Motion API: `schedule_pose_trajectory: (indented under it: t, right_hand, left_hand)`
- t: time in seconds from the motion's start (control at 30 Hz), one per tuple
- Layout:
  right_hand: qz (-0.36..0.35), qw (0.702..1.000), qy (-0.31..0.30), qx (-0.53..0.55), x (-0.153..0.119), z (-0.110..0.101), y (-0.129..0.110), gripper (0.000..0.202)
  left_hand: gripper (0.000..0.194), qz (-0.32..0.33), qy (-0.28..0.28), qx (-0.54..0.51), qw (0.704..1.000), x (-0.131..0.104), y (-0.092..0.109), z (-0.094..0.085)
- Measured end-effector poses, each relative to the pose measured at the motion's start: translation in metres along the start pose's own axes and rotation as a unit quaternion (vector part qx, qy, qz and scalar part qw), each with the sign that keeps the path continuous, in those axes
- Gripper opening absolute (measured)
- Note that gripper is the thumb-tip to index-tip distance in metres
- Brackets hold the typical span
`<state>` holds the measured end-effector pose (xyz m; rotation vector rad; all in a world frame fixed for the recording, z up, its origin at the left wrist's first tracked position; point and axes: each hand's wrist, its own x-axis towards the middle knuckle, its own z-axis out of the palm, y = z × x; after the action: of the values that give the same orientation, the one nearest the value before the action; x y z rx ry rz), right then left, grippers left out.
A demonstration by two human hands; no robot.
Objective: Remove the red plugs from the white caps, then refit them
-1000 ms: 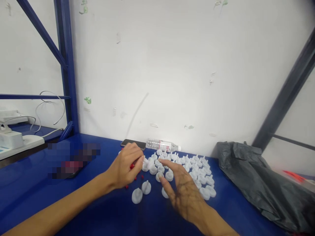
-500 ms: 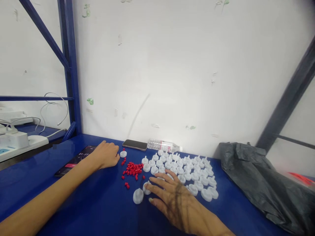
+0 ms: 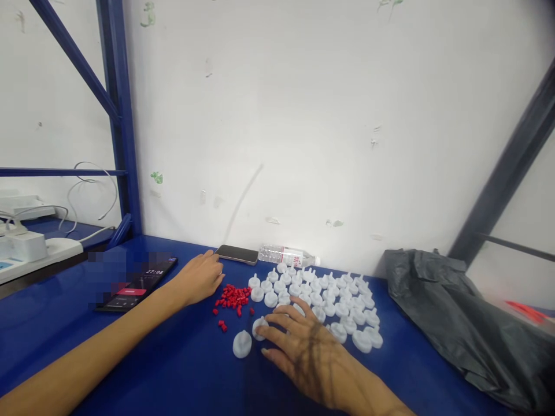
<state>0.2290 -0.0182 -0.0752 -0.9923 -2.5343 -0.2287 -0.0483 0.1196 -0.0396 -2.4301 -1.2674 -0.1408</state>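
Where the white pieces lie: centre to right of the blue table, one crowded group, round bases down, most stems up, so long axes approx. vertical.
Nearer hand: R hand, over the group's near-left edge.
Loose pair: one white disc just left of R fingertips, apart from them; second disc right at the fingertips, looks touched, contact not certain.
R fingers: spread apart, palm down, no grip visible; what's under the palm is hidden.
Red bits: loose pile btwn both hands, left of the white group, w/ a few strays nearer the person.
L hand: just left of the red pile; fingers bent, close together; can't tell if they hold anything.
Phones: lit phone flat beside L forearm, timer on; dark phone flat just beyond L hand.
Bottle: on its side, behind white group, nr wall.
Dark bag: crumpled, far right, well apart from R hand.
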Motion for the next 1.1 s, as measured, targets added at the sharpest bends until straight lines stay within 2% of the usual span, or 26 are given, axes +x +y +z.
schedule_pose_trajectory:
  t: [0.33,0.6,0.73,0.83,0.97,1.1]
  right_hand:
    - [-0.009,0.998,0.004,-0.058,0.0,0.002,-0.002,0.036]
    - [0.014,0.999,-0.027,-0.03,0.004,0.002,0.0,0.025]
    - [0.016,0.999,-0.031,-0.036,0.005,0.002,0.002,0.02]
    - [0.018,0.998,-0.017,-0.054,0.005,-0.002,0.002,0.023]
    - [0.028,0.997,-0.003,-0.076,0.004,-0.007,0.002,0.032]
    - [0.045,0.997,0.012,-0.068,0.004,-0.002,0.007,0.036]
  left_hand:
    - [0.024,0.034,0.016,0.001,0.999,0.002,0.006,0.015]
    - [0.021,0.062,0.039,-0.008,0.997,0.004,0.012,0.015]
    - [0.015,0.064,0.068,-0.02,0.995,0.002,0.019,0.003]
    - [0.012,0.071,0.108,-0.044,0.991,0.0,0.026,-0.006]
    - [0.015,0.123,0.17,-0.069,0.975,-0.002,0.034,-0.012]
    - [0.02,0.191,0.204,-0.079,0.957,-0.005,0.045,-0.012]
